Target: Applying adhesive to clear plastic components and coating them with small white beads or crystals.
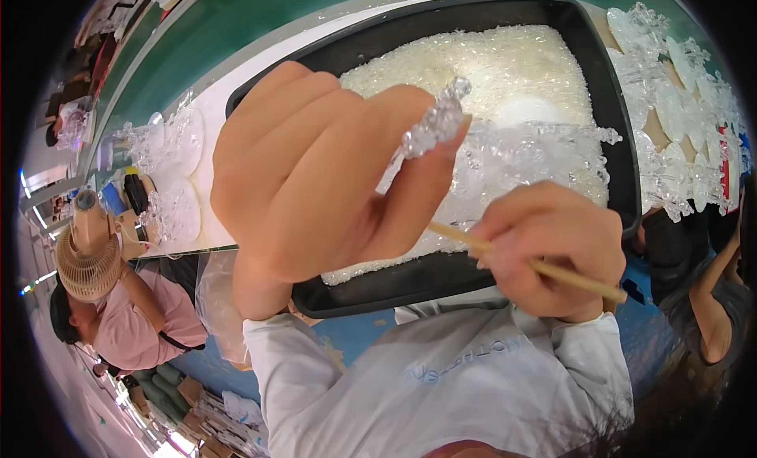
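Observation:
My left hand (315,174) is raised over a black tray (627,182), its thumb and index finger pinching a small, clear, knobbly figurine-like piece (436,127). Lower and to the right, my right hand (556,249) has its fingers closed round a thin wooden stick (579,281). The stick's far end points toward my left hand and is partly hidden behind it. Pale, glittering clear granules (473,56) fill much of the tray. On them, behind my hands, lies a cluster of clear knobbly pieces (536,158), with a round white disc shape (530,109) at its far side.
More clear pieces on round bases stand left (175,210) and right (670,103) of the tray. A beige fan (88,261) is at far left, near a person in a pink top (154,324). Another person (710,312) sits at right. The green tabletop (197,44) extends behind the tray.

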`<state>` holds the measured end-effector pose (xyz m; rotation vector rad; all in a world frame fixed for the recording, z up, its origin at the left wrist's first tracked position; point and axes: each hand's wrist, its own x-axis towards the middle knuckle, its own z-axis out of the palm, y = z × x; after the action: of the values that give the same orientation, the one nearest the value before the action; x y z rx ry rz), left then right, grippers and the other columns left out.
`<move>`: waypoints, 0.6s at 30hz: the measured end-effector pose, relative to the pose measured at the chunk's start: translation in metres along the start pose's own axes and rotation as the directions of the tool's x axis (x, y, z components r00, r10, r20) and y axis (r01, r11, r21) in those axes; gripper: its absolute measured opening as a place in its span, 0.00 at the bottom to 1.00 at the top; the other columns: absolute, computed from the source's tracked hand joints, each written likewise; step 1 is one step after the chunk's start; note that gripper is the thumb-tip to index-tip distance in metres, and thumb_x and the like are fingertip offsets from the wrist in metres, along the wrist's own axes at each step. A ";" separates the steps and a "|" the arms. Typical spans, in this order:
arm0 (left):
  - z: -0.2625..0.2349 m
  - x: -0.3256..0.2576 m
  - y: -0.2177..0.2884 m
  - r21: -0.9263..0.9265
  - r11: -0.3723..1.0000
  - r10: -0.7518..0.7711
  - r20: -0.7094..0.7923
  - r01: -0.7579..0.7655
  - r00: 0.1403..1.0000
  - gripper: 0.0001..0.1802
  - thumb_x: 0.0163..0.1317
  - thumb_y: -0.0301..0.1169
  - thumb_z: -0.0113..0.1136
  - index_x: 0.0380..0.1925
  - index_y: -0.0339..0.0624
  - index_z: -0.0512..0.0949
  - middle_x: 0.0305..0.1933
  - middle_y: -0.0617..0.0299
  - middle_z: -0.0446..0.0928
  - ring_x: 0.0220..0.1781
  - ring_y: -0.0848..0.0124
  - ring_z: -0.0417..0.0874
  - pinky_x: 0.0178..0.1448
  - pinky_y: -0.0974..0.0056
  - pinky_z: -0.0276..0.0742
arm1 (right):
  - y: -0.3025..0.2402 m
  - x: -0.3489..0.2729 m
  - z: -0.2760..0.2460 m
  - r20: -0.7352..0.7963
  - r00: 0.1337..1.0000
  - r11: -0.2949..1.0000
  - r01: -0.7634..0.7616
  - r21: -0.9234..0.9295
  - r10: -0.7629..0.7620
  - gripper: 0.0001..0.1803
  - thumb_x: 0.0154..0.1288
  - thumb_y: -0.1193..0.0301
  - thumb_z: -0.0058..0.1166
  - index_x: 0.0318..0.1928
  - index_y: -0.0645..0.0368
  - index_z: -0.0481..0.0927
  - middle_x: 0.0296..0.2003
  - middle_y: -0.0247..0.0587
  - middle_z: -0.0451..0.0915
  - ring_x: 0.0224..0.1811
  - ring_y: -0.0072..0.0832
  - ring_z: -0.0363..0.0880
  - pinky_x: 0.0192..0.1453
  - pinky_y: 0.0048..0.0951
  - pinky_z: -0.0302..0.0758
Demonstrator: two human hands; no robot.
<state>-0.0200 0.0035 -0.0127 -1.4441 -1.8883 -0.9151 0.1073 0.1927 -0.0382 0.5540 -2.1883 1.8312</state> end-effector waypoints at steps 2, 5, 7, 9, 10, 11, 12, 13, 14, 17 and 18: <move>0.003 -0.003 0.000 0.066 0.998 -0.020 -0.016 0.021 1.000 0.04 0.52 0.19 0.68 0.24 0.29 0.82 0.15 0.61 0.72 0.14 0.72 0.63 0.19 0.69 0.54 | 0.002 -0.002 0.001 0.007 0.998 0.995 0.068 0.069 -0.068 0.09 0.57 0.78 0.65 0.38 0.63 0.81 0.34 0.58 0.82 0.27 0.37 0.84 0.30 0.32 0.82; 0.008 -0.007 0.002 0.203 0.972 -0.114 -0.048 0.121 0.992 0.06 0.55 0.24 0.70 0.24 0.34 0.82 0.14 0.65 0.70 0.14 0.77 0.62 0.19 0.71 0.55 | 0.005 -0.004 0.004 0.046 0.980 0.977 0.190 0.097 -0.195 0.13 0.51 0.81 0.67 0.38 0.65 0.81 0.34 0.59 0.82 0.26 0.39 0.83 0.28 0.33 0.81; 0.010 -0.010 0.002 0.274 0.941 -0.187 -0.065 0.198 0.980 0.07 0.56 0.26 0.71 0.24 0.36 0.82 0.13 0.66 0.68 0.15 0.80 0.62 0.20 0.72 0.55 | 0.008 -0.004 0.010 0.085 0.964 0.967 0.248 0.061 -0.252 0.15 0.47 0.82 0.67 0.38 0.67 0.81 0.34 0.60 0.82 0.25 0.41 0.83 0.26 0.33 0.81; 0.011 -0.010 0.000 0.289 0.929 -0.217 -0.087 0.233 0.972 0.10 0.58 0.29 0.71 0.24 0.36 0.81 0.13 0.67 0.65 0.16 0.83 0.59 0.20 0.73 0.54 | 0.016 -0.004 0.022 0.045 0.912 0.909 0.410 -0.082 -0.407 0.16 0.45 0.83 0.67 0.38 0.69 0.80 0.33 0.61 0.82 0.24 0.41 0.81 0.24 0.33 0.79; 0.011 -0.009 0.001 0.288 0.929 -0.218 -0.087 0.234 0.972 0.10 0.58 0.29 0.71 0.24 0.36 0.81 0.13 0.67 0.65 0.16 0.83 0.59 0.20 0.73 0.54 | 0.018 -0.003 0.024 0.045 0.913 0.909 0.409 -0.082 -0.406 0.16 0.45 0.83 0.67 0.38 0.69 0.80 0.33 0.61 0.82 0.24 0.41 0.81 0.24 0.33 0.79; 0.010 -0.007 0.002 0.306 0.918 -0.241 -0.073 0.252 0.968 0.11 0.59 0.30 0.70 0.24 0.36 0.81 0.13 0.67 0.64 0.17 0.82 0.58 0.20 0.73 0.54 | 0.020 -0.001 0.025 0.021 0.878 0.872 0.477 -0.108 -0.477 0.14 0.45 0.83 0.65 0.36 0.69 0.80 0.31 0.57 0.80 0.22 0.38 0.80 0.21 0.30 0.76; 0.009 -0.006 0.002 0.326 0.906 -0.265 -0.059 0.269 0.963 0.11 0.60 0.31 0.70 0.24 0.36 0.81 0.13 0.67 0.63 0.17 0.82 0.57 0.20 0.73 0.54 | 0.021 0.000 0.026 -0.001 0.838 0.830 0.541 -0.135 -0.546 0.12 0.45 0.82 0.62 0.35 0.69 0.80 0.29 0.53 0.79 0.21 0.36 0.78 0.17 0.27 0.73; 0.010 -0.006 0.002 0.326 0.906 -0.267 -0.058 0.271 0.962 0.11 0.60 0.31 0.70 0.24 0.36 0.81 0.13 0.67 0.63 0.17 0.82 0.57 0.20 0.73 0.54 | 0.020 0.001 0.027 0.000 0.838 0.831 0.540 -0.133 -0.545 0.12 0.45 0.82 0.62 0.35 0.69 0.80 0.29 0.53 0.79 0.21 0.36 0.78 0.17 0.27 0.73; 0.010 -0.006 0.002 0.327 0.903 -0.274 -0.062 0.279 0.960 0.12 0.60 0.32 0.69 0.24 0.36 0.81 0.13 0.67 0.62 0.17 0.81 0.57 0.20 0.73 0.54 | 0.018 0.001 0.028 -0.003 0.857 0.847 0.509 -0.152 -0.515 0.13 0.44 0.83 0.63 0.34 0.68 0.80 0.29 0.53 0.79 0.21 0.35 0.78 0.17 0.26 0.73; 0.011 -0.006 0.003 0.334 0.898 -0.278 -0.075 0.287 0.958 0.12 0.60 0.33 0.69 0.24 0.37 0.80 0.12 0.67 0.61 0.17 0.81 0.56 0.20 0.72 0.54 | 0.021 0.001 0.033 -0.018 0.849 0.839 0.517 -0.169 -0.527 0.13 0.43 0.83 0.63 0.34 0.68 0.80 0.29 0.52 0.78 0.20 0.34 0.77 0.16 0.25 0.72; 0.011 -0.006 0.004 0.342 0.895 -0.276 -0.083 0.287 0.958 0.13 0.60 0.33 0.69 0.23 0.37 0.80 0.12 0.67 0.61 0.17 0.81 0.56 0.20 0.72 0.54 | 0.022 0.001 0.034 -0.029 0.822 0.814 0.557 -0.164 -0.569 0.13 0.43 0.83 0.63 0.34 0.68 0.80 0.29 0.51 0.78 0.20 0.33 0.77 0.16 0.24 0.72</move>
<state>-0.0153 0.0092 -0.0233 -0.9547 -2.1436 -0.6733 0.0993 0.1626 -0.0636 0.9599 -1.8166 1.3336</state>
